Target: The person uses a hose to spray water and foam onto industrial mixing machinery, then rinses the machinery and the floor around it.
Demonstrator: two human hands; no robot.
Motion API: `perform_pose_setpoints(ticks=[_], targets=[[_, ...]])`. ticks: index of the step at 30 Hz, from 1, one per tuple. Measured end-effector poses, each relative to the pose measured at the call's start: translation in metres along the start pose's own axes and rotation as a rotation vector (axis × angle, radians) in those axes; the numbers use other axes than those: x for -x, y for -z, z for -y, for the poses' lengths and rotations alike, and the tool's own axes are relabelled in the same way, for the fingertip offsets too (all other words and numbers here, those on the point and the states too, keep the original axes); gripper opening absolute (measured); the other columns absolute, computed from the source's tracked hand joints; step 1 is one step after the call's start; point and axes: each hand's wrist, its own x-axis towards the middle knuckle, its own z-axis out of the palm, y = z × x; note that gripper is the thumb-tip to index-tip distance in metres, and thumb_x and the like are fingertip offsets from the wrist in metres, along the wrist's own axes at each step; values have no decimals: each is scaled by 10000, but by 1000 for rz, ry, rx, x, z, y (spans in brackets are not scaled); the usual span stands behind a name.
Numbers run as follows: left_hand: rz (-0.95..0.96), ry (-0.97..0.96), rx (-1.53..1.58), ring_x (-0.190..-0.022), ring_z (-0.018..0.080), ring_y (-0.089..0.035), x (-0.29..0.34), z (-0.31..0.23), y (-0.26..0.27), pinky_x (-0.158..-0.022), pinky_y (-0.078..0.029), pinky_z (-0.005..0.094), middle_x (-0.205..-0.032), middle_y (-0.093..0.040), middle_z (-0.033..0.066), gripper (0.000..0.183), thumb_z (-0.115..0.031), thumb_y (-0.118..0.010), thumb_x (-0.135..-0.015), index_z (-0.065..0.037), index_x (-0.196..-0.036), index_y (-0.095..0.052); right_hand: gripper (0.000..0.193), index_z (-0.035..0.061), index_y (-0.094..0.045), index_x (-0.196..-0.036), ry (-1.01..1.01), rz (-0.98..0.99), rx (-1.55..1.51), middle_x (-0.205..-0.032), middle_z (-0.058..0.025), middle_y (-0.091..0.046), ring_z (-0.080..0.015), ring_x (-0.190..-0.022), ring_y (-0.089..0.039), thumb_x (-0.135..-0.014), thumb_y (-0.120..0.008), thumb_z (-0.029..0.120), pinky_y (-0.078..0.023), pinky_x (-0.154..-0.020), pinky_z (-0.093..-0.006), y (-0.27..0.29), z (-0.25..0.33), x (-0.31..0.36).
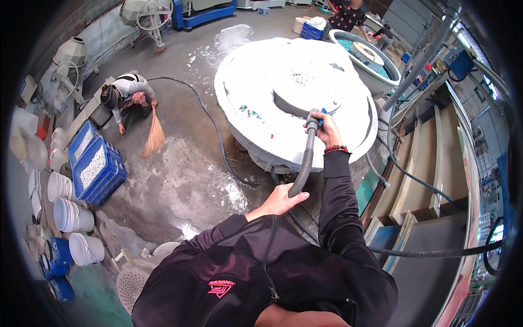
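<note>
My left hand (279, 200) is wrapped around a thick grey hose (306, 152). My right hand (328, 132), with a red bead bracelet at the wrist, grips the valve (312, 120) on the hose's far end; a blue lever shows by the fingers. That end reaches over the rim of a large round white tub (248, 147) in front of me. Inside the tub is a raised round centre (301, 82). Small green and red pieces (251, 113) lie on the white surface to its left. Glare washes out much of the tub, and I see no water leaving the hose.
A crouching person (128, 95) holds a straw broom (154, 133) on the wet floor. Blue crates (103, 185) of white pieces and white buckets (73, 215) stand left. A dark hose (215, 122) crosses the floor. Wooden troughs (425, 158) stand right; another tub (395, 79) and people are behind.
</note>
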Motion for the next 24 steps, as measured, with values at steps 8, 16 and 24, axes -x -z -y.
perform_pose_setpoints(ticks=[8, 16, 24], targets=[[-114, -9, 96, -599, 54, -395, -6, -7, -26, -545, -342, 231, -605, -432, -37, 327, -330, -659, -754, -27, -737, -535, 234, -46, -398, -886, -5, 144, 61, -728, -167, -511, -320, -605, -595, -750, -546, 74, -533, -503, -414, -14, 22, -15], [-151, 89, 106, -603, 42, -394, -7, 5, -48, -545, -339, 220, -610, -441, -45, 283, -292, -644, -777, -45, -717, -518, 242, -45, -415, -909, -94, 140, 36, -758, -169, -499, -348, -625, -586, -735, -542, 63, -517, -498, -439, 4, -5, -17], [-153, 11, 159, -541, 36, -374, -17, 14, -50, -485, -309, 221, -572, -405, -51, 281, -303, -632, -787, -57, -727, -511, 243, -57, -403, -915, -99, 195, 65, -765, -168, -489, -352, -624, -581, -740, -532, 53, -521, -509, -457, 1, -2, -34]])
